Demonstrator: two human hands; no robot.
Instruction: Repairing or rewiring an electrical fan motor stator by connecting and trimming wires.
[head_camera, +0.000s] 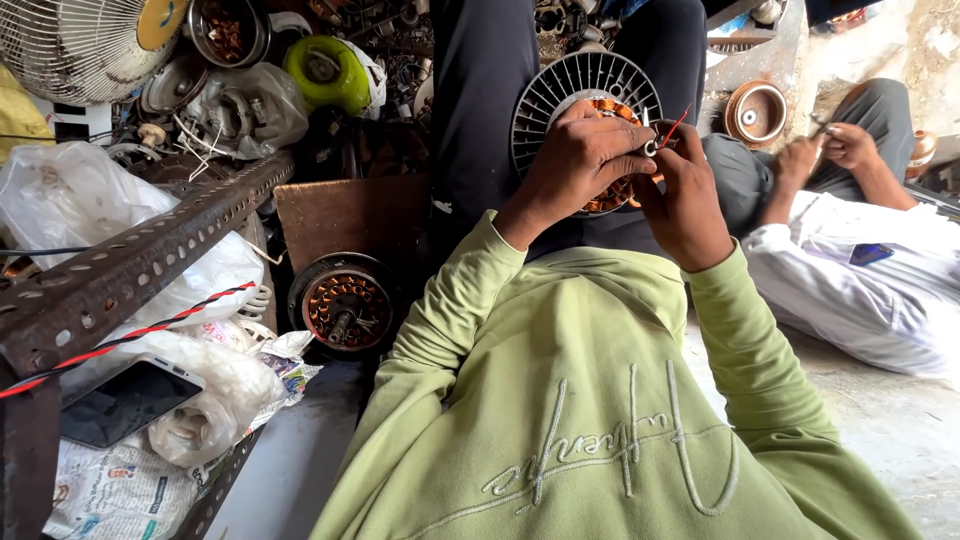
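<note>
A round grey fan motor housing (560, 95) with radial ribs and copper windings rests on my lap, against dark trousers. My left hand (578, 160) lies over its windings, fingers curled onto the motor. My right hand (688, 200) pinches thin wires at the motor's right edge, and a red wire (673, 128) sticks up between the fingertips. Both arms wear light green sleeves.
Another person in a white shirt (860, 270) sits at the right, hands busy (830, 150) near a copper-coloured round part (755, 112). A second copper-wound stator (345, 305) lies at the left. A perforated steel angle bar (140, 260), plastic bags, a phone (125, 400) and a fan grille (75, 45) crowd the left.
</note>
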